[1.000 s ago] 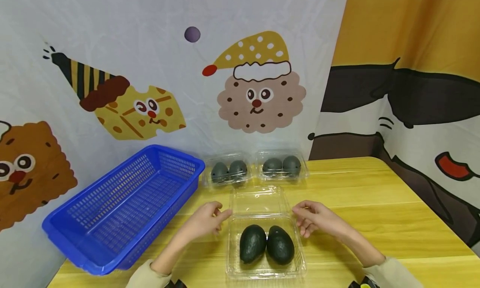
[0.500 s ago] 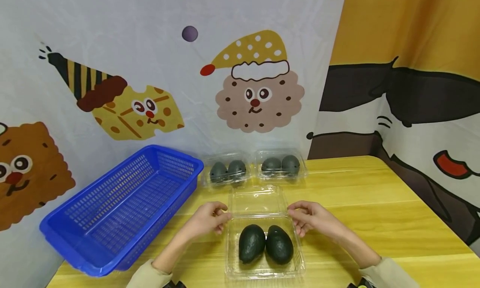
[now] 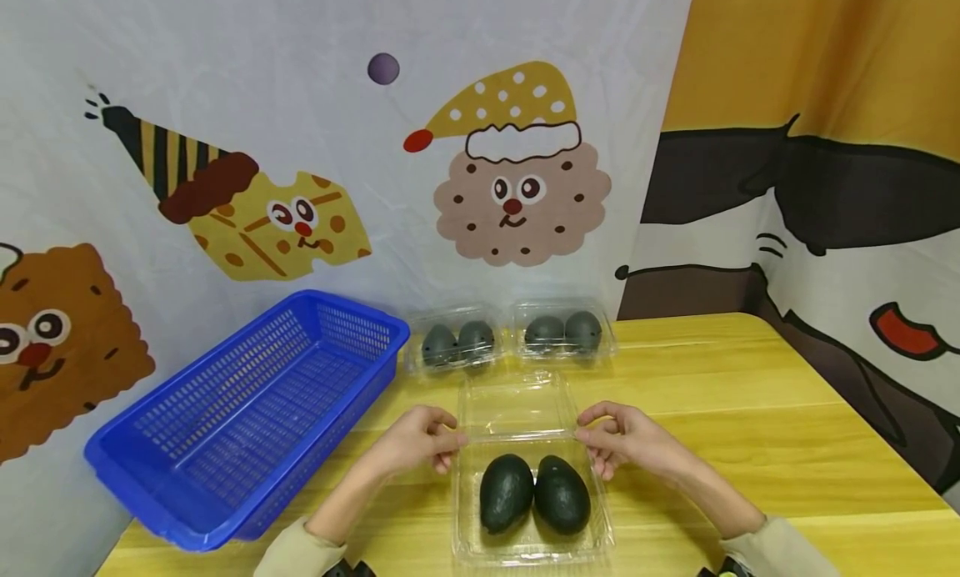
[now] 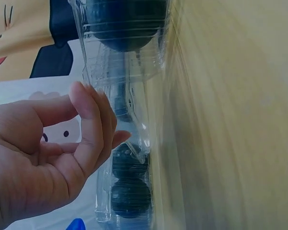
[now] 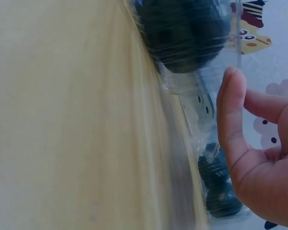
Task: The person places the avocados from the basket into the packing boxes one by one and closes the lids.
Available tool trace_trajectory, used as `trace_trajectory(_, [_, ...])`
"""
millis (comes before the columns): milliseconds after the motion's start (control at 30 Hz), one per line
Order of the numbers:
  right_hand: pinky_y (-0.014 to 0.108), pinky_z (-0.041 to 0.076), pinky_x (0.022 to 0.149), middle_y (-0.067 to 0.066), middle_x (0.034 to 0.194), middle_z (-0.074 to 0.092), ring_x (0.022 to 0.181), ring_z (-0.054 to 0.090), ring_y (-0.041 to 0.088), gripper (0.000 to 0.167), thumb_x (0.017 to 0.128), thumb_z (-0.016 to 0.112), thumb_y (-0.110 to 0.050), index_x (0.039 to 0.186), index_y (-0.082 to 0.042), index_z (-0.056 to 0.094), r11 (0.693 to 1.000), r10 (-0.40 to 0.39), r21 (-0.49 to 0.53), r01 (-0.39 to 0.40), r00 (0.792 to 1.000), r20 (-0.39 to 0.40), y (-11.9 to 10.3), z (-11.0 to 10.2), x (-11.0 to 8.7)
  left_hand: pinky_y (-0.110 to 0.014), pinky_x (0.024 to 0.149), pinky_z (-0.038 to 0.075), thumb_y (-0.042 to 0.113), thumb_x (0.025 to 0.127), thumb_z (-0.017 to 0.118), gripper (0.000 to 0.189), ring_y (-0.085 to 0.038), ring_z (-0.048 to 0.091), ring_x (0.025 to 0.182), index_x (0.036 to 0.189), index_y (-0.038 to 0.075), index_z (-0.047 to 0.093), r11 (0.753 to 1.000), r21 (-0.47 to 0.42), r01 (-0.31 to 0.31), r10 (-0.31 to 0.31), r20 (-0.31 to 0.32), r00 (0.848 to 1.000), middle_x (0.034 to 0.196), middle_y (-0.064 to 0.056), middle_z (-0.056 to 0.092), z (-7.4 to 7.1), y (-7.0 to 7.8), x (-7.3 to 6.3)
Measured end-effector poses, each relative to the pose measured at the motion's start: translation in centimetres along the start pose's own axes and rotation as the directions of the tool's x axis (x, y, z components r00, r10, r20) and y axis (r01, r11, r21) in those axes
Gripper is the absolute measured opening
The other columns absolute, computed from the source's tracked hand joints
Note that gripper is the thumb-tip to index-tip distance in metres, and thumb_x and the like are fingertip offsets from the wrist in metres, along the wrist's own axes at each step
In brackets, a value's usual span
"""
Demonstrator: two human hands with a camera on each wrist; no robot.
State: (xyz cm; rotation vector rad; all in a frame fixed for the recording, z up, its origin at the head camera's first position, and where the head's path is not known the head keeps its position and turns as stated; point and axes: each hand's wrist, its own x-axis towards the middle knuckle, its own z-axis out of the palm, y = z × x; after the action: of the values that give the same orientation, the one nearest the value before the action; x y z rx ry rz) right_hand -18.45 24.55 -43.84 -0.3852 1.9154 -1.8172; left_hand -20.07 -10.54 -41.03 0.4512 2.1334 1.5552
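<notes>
A clear plastic clamshell container (image 3: 532, 554) lies with its lid (image 3: 513, 406) folded back on the table, away from me. Side by side in its near half sit two dark green avocados (image 3: 506, 492). My left hand (image 3: 420, 439) pinches the container's left edge near the hinge between thumb and curled fingers. At the opposite edge my right hand (image 3: 622, 439) pinches it the same way. In the left wrist view the thumb tip and forefinger of the left hand (image 4: 72, 139) meet at the plastic wall. The right wrist view shows the right hand (image 5: 259, 148) at the rim.
Behind stand two more clear containers, a left one (image 3: 453, 314) and a right one (image 3: 562, 310), each with two dark avocados. A blue perforated basket (image 3: 247, 418) is at the left. The wooden table (image 3: 750, 418) extends to the right; printed cloth hangs behind.
Both hands have closed in on the container's side edges at the hinge and now pinch it. The hinge and avocados have shifted slightly toward me.
</notes>
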Motion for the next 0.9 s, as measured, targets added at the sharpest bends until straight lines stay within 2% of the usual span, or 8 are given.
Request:
trace_trajectory(333, [0.027,0.058,0.058,0.013,0.082,0.066,0.064,0.066,0.016,0.051,0.100,0.065,-0.016,0.127,0.016,0.035,0.999,0.041,0.011,-0.042,0.998,0.056,0.00,-0.50,-0.12,-0.029,0.057,0.056,0.006,0.096,0.068,0.041,-0.012,0.060,0.056,0.120,-0.021,0.050,0.999,-0.004,0.032,-0.032,0.026,0.999,0.074,-0.009,0.066,0.06,0.35,-0.37])
trace_trajectory(600, [0.028,0.058,0.058,0.012,0.080,0.065,0.064,0.066,0.016,0.043,0.101,0.063,-0.012,0.123,0.013,0.036,0.999,0.041,0.022,-0.043,0.992,0.120,-0.14,-0.75,-0.24,-0.029,0.055,0.056,0.005,0.095,0.068,0.032,-0.013,0.060,0.055,0.114,-0.015,0.052,0.999,-0.007,0.047,-0.047,0.064,0.997,0.073,-0.009,0.065,0.15,0.38,-0.54])
trace_trajectory(767, [0.028,0.058,0.058,0.012,0.080,0.065,0.063,0.066,0.016,0.042,0.101,0.062,-0.011,0.123,0.012,0.035,0.999,0.034,0.023,-0.037,0.990,0.133,-0.13,-0.79,-0.29,-0.028,0.056,0.055,0.004,0.094,0.069,0.030,-0.014,0.061,0.057,0.110,-0.012,0.050,0.999,-0.031,0.043,-0.040,0.082,0.996,0.074,-0.010,0.065,0.14,0.56,-0.75])
trace_trajectory(900, [0.029,0.058,0.059,0.013,0.081,0.066,0.064,0.065,0.017,0.042,0.101,0.063,-0.011,0.123,0.011,0.035,0.999,0.025,0.017,-0.028,0.992,0.123,-0.18,-0.74,-0.35,-0.027,0.058,0.055,0.003,0.092,0.070,0.030,-0.015,0.061,0.060,0.108,-0.009,0.048,0.999,-0.049,0.024,-0.020,0.073,0.997,0.074,-0.010,0.065,0.09,0.57,-0.84])
